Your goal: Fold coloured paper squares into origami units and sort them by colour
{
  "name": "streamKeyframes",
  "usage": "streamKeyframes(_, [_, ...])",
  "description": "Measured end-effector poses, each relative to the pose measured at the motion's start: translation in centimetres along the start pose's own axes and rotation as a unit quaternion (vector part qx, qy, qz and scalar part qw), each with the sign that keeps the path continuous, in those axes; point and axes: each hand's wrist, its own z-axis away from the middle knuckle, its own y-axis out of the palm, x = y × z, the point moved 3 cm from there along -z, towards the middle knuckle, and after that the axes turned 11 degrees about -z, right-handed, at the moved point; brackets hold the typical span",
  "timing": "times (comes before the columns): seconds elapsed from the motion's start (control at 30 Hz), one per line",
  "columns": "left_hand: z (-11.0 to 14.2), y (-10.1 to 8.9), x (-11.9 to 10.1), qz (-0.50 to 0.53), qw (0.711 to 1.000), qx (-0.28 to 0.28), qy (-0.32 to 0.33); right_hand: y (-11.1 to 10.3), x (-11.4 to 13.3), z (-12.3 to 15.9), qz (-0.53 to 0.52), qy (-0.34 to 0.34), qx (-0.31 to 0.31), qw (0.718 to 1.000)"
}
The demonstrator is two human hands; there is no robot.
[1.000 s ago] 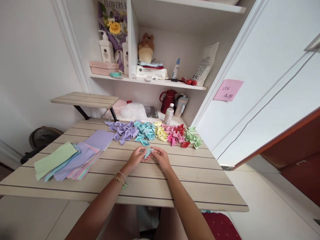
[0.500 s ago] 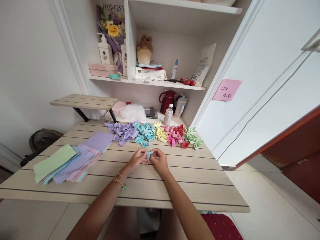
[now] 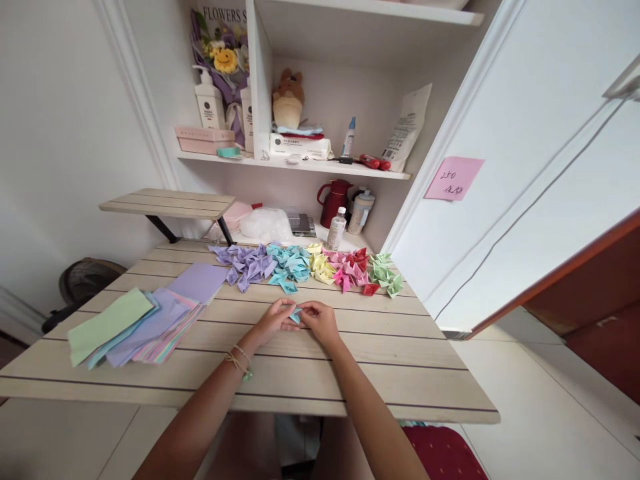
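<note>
Between my two hands, just above the slatted table (image 3: 390,340), is a small folded piece of blue paper (image 3: 295,316). My left hand (image 3: 275,319) is closed on its left side, and my right hand (image 3: 320,321) pinches it from the right. Fingers cover part of the paper, so its full shape is hidden. Beyond the hands lies a row of folded paper pieces: purple (image 3: 247,265), blue (image 3: 290,263), yellow (image 3: 321,268), pink and red (image 3: 353,270), and green (image 3: 386,275).
Stacked coloured paper sheets (image 3: 135,327) fan out at the left. A small raised stand (image 3: 170,203) is at the back left. Behind the folded pieces stand a clear bottle (image 3: 337,230), a red jug (image 3: 334,203) and a plastic bag (image 3: 265,225), under a shelf (image 3: 300,165).
The blue paper has been turned and now shows less between the fingers. My right fingers have shifted slightly over it; the piles and sheets stay in place.
</note>
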Motion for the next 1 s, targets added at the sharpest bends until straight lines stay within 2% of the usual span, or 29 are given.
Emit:
streamKeyframes(0.1, [0.0,0.0,-0.1,-0.017,1.000,-0.020,-0.003,0.1,-0.4,0.0,-0.010,0.031,-0.019,0.999])
streamKeyframes(0.3, [0.3,0.5,-0.2,-0.059,0.998,0.000,0.029,-0.1,-0.6,0.0,0.022,0.022,-0.099,0.995])
streamKeyframes(0.37, [0.2,0.7,-0.1,-0.075,0.996,-0.014,0.041,-0.1,-0.6,0.0,0.018,0.033,-0.105,0.994])
streamKeyframes(0.5, [0.1,0.6,-0.1,-0.090,0.993,-0.056,0.055,0.3,-0.8,0.1,-0.076,0.079,-0.091,0.990])
streamKeyframes(0.6, [0.2,0.4,-0.5,-0.083,0.991,-0.078,0.069,0.7,-1.2,0.0,-0.184,0.125,-0.064,0.973])
streamKeyframes(0.7, [0.3,0.2,-0.9,-0.071,0.991,-0.083,0.079,0.6,-1.4,-0.1,-0.242,0.156,-0.053,0.956])
streamKeyframes(0.83, [0.6,0.1,-1.2,-0.054,0.992,-0.071,0.089,0.1,-1.0,-0.3,-0.234,0.167,-0.029,0.958])
streamKeyframes(1.0, [0.5,0.1,-1.0,-0.061,0.992,-0.077,0.081,-0.2,-0.4,-0.4,-0.188,0.136,-0.018,0.972])
